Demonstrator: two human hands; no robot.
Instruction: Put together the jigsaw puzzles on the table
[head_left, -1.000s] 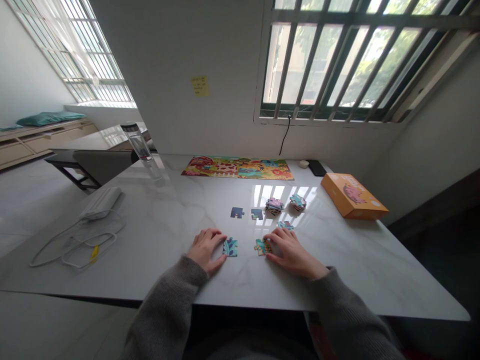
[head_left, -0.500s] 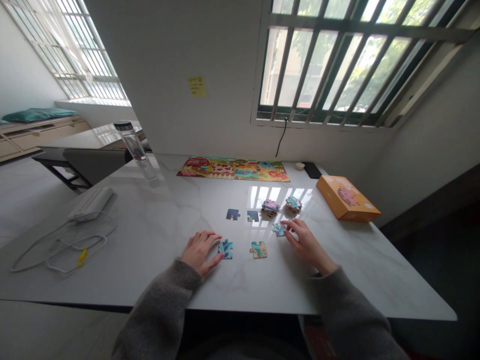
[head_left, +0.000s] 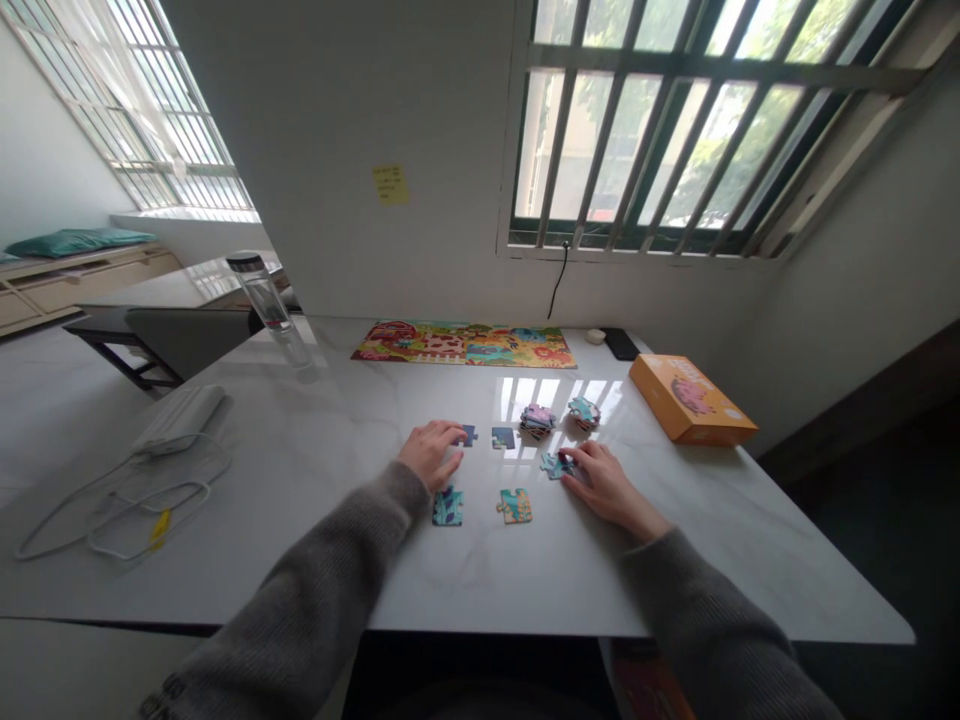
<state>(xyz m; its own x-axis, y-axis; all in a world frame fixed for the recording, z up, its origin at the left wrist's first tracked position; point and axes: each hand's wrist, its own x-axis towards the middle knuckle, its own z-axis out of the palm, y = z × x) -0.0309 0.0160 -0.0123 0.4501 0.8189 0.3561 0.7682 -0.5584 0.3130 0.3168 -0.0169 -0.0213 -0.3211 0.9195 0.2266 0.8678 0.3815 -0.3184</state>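
My left hand (head_left: 433, 455) reaches over the table, its thumb and fingers apart and the fingertips at a dark blue puzzle piece (head_left: 469, 436), partly covering it. My right hand (head_left: 606, 484) has its thumb and fingertips closed on a light teal puzzle piece (head_left: 553, 465) that lies on the table. A teal and purple puzzle piece (head_left: 448, 508) lies just below my left hand. Between the hands and nearer to me is an orange and teal puzzle piece (head_left: 515, 506). A second dark blue piece (head_left: 502, 438) lies right of the first.
Two stacks of puzzle pieces (head_left: 538, 420) (head_left: 583, 412) stand beyond my right hand. An orange box (head_left: 691, 398) is at the right. At the back lie a colourful picture strip (head_left: 465, 344) and a black phone (head_left: 619, 344). A bottle (head_left: 262, 295) and a white power strip (head_left: 182, 418) are at the left.
My left hand has left the teal and purple piece and moved forward and right to the dark blue piece. My right fingers have closed in on the light teal piece. The view has shifted slightly.
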